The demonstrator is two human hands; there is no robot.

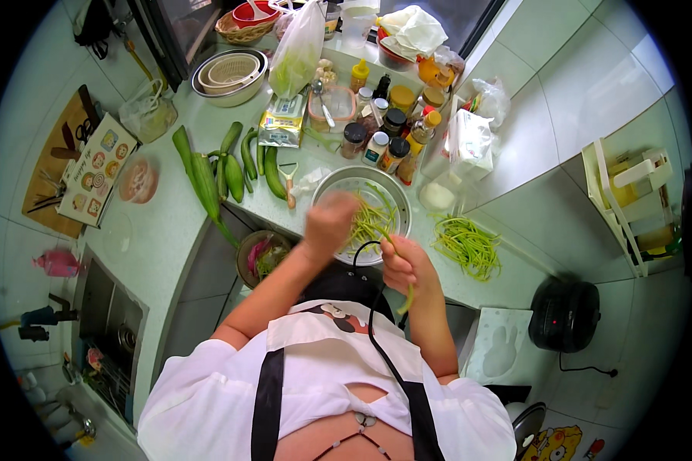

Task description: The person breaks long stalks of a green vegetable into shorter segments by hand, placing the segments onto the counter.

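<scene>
My right hand [409, 265] is closed around a long green vegetable stem [410, 298]. The stem sticks out above the fingers and hangs down below them. My left hand [333, 223] is over the left side of a round metal bowl [401, 201], its fingers smeared by motion, so what it holds cannot be made out. Short green stem pieces [370, 219] lie in the bowl, which stands at the counter's front edge. To the right of the bowl a loose pile of long thin green stems [467, 247] rests on the counter.
Long green gourds [205, 180] and a peeler [288, 184] lie left of the bowl. Jars and bottles [393, 138] crowd behind it. A bin with scraps [263, 257] sits below the counter edge. At right stands a black cooker [565, 313]; a sink [115, 315] is at left.
</scene>
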